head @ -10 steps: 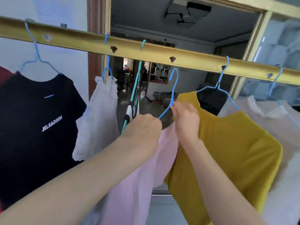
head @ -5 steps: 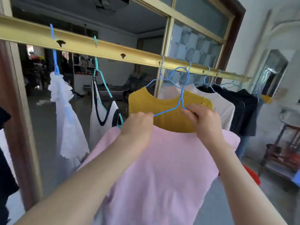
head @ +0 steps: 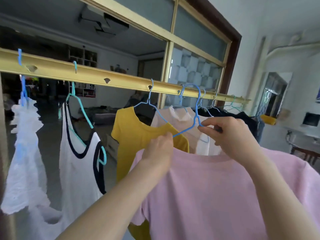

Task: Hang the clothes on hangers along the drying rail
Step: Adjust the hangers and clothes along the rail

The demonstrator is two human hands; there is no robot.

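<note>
Looking along the gold drying rail (head: 121,79), I start at its left end, where a white lacy garment (head: 26,153) hangs from a blue hanger (head: 23,91) hooked over the rail. Just right of it hangs a white tank top with dark trim (head: 78,161) on a teal hanger (head: 83,110), whose right tip shows through the armhole. Near the rail's middle a yellow T-shirt (head: 138,134) hangs on a light blue wire hanger (head: 149,102).

In front of that shirt, my operator's left hand (head: 158,149) has its fingers curled tight on the neckline of the pink T-shirt (head: 216,196), right where one arm of the blue wire hanger (head: 196,115) runs into the collar. The pink T-shirt sits on this hanger, held below the rail and nearer the camera than the hung clothes. The hanger's hook rises in front of the rail, just right of the yellow shirt's hook; I cannot tell whether it has caught on the rail.

The right hand (head: 230,134) pinches the hanger at the base of its neck between thumb and forefinger, the other fingers curled in.

Behind that hand a pale top with a white collar (head: 180,116) hangs, then dark garments (head: 242,118) crowded toward the rail's right end, with another teal hanger (head: 232,105) last.
</note>
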